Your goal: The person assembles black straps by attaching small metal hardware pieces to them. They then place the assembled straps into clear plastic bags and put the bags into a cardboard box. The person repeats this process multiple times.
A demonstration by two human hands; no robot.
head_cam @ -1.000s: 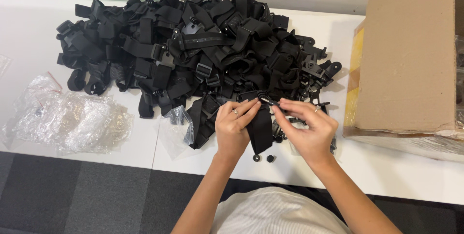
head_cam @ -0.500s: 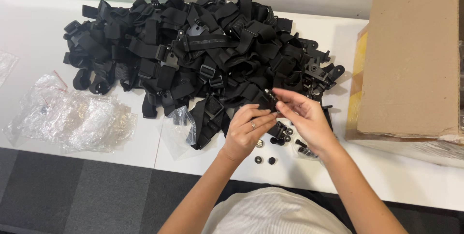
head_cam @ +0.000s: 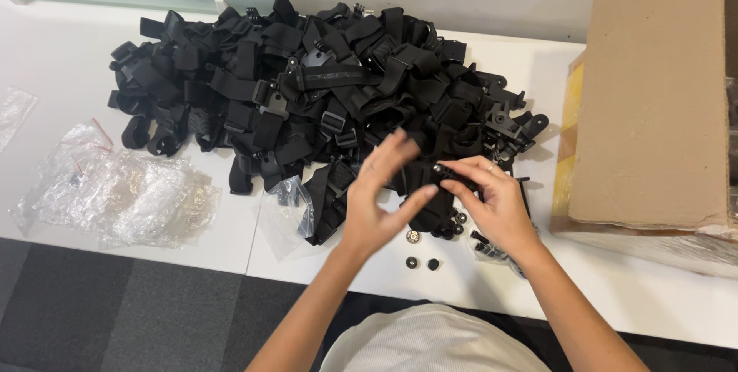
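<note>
Black strap [head_cam: 430, 187] apparently in right hand [head_cam: 492, 203] grip, left hand [head_cam: 380, 195] beside

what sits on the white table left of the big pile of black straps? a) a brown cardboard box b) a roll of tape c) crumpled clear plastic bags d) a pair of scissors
c: crumpled clear plastic bags lie on the white table left of the pile of black straps; the brown cardboard box stands at the right.
</note>
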